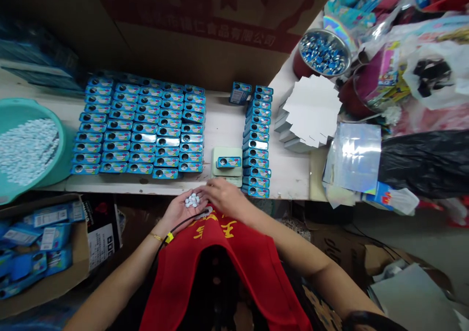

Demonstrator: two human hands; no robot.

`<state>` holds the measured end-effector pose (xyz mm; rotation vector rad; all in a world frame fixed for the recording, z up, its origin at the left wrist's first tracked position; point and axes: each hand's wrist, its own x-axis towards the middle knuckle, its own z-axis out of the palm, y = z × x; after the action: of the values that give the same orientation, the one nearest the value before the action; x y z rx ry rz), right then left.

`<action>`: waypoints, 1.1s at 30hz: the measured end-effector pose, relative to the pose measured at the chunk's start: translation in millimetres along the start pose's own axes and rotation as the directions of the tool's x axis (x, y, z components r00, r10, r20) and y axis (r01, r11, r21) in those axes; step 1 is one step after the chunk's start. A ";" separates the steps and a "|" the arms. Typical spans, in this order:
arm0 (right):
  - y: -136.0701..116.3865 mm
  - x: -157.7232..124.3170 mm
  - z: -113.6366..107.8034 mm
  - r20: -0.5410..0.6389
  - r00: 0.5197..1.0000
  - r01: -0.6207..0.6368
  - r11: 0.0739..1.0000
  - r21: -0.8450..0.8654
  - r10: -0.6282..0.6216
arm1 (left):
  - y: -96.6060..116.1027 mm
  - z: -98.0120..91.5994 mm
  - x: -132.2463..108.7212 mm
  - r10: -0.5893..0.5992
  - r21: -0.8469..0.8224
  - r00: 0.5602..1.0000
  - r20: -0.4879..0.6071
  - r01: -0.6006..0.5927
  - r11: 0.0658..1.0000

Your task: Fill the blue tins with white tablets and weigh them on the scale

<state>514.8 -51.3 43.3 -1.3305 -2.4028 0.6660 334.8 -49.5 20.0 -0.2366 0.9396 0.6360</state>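
My left hand [179, 211] is turned palm up and cupped around a small heap of pale white candies [192, 200]. Beside it, my right hand [224, 195] reaches over the fingertips of the left, its fingers curled down and close together; anything between them is hidden. Just beyond my hands, a small blue box with a round hole [228, 162] lies on a pale green scale [218, 179]. To the right of the scale runs a column of similar blue boxes [255, 163]. Several more columns of blue boxes [142, 147] fill the left part of the table.
A teal basin [60, 155] of white candies stands at the left. Below it is a carton [82, 238] of blue packs. Stacked white cards [311, 108], a pot of shiny blue-silver pieces [324, 52] and plastic bags lie right. A large cardboard box [205, 52] rises behind.
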 end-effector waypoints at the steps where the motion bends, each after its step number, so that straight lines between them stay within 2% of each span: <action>1: -10.6 2.5 6.2 0.048 0.998 0.028 1.000 -0.011 -0.027 | -1.9 2.7 0.3 -0.011 0.002 1.000 0.009 0.011 1.000; 4: -29.2 7.5 20.8 0.138 0.990 0.041 0.998 -0.047 -0.034 | -6.0 5.6 -0.7 -0.033 0.000 0.999 -0.012 0.034 0.999; 7: -30.8 8.1 25.2 0.179 0.982 0.073 0.996 -0.043 -0.064 | -7.2 4.0 -3.0 -0.036 0.010 0.998 -0.054 0.037 0.999; 12: -27.6 7.0 25.1 0.150 0.988 0.055 0.995 -0.083 -0.042 | -5.9 0.0 -4.0 -0.029 0.042 0.998 -0.060 0.031 0.999; 16: -23.6 5.2 30.7 0.137 0.986 0.090 0.996 0.010 -0.090 | -6.2 -0.6 -2.3 -0.040 0.051 0.997 -0.060 0.043 0.998; 19: -14.1 2.5 27.8 0.046 0.998 0.037 0.984 0.173 -0.045 | -5.8 3.1 0.8 -0.035 0.038 0.998 -0.043 0.036 0.999; 21: -3.2 0.9 18.9 -0.059 0.997 -0.032 0.958 0.285 0.051 | -3.3 7.2 3.5 -0.026 0.030 1.000 0.002 0.026 0.999; 25: 28.7 3.3 -5.6 -0.235 0.928 -0.184 0.904 0.387 0.290 | 6.3 13.1 8.3 -0.005 0.054 0.998 0.065 0.001 0.999; 28: 51.5 10.8 -16.3 -0.270 0.895 -0.247 0.898 0.364 0.355 | 10.6 11.5 10.4 0.002 0.054 0.997 0.075 -0.006 0.999; 33: 66.2 19.7 -16.0 -0.271 0.896 -0.264 0.913 0.311 0.351 | 7.2 6.0 10.3 0.013 0.040 0.999 0.053 -0.015 0.999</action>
<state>559.1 -0.1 22.2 -1.5794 -1.7902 0.7558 338.9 -37.0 15.7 -0.1772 0.9034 0.6325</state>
